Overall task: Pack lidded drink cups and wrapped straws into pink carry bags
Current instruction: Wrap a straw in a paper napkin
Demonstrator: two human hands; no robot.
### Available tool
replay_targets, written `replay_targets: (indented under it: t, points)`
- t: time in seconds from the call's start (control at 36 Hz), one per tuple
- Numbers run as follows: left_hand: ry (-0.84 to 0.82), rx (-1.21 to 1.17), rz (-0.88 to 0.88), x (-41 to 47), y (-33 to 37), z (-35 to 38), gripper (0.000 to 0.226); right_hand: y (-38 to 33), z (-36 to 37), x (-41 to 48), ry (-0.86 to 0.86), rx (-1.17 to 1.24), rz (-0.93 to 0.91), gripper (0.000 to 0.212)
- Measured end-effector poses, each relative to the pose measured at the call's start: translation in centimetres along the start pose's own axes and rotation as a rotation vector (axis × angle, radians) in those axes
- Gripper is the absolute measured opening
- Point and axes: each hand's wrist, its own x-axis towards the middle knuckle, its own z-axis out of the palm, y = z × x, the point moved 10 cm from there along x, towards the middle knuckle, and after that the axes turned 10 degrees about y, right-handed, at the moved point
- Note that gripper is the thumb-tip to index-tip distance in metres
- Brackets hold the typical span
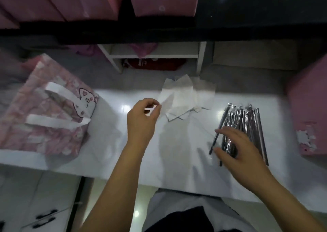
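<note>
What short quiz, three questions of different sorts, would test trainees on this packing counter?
1. True or false: the right hand is at the wrapped straws.
2. What does the left hand pinch: A a straw, B a white napkin, C a bag handle?
3. Fill in: the pink carry bag lies to the ___ of the napkins.
Key: 1 true; 2 B; 3 left.
</note>
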Motion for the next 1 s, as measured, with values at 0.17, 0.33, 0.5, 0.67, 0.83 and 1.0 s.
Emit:
replay_targets:
  t: [0.17, 0.33, 0.5, 0.67, 0.83, 1.0]
  points:
    - [-0.467, -0.012, 0.012, -7.3, 3.8, 1.0, 0.012, -3.9, -0.4, 0.5, -0.103, 0.084, -0.210, 0.066]
    - [-0.465, -0.125, -0.011, -9.7, 5.1, 1.0, 0.010, -4.2, -0.3, 0.4, -0.127, 0.190, -0.268, 0.020]
    - [-0.468, -0.158, -0.077, -9.7, 4.0, 2.2, 0.007, -2.7, -1.8, 0.1, -0.068, 0.270, -0.222, 0.012]
    - [-0.282, 0.115, -0.031, -5.6, -0.8, 4.5, 0.022, -0.7, -4.3, -0.4, -0.014, 0.245, -0.191, 0.015]
    - [-0.257, 0.362, 0.141, -1.3, -2.5, 8.0, 0.038, 1.3, -6.8, -1.0, 0.015, 0.237, -0.133, 0.016]
    - [-0.348, 0.538, 0.307, 0.6, -2.0, 10.4, 0.035, 2.9, -8.8, -1.9, 0.046, 0.192, -0.117, 0.021]
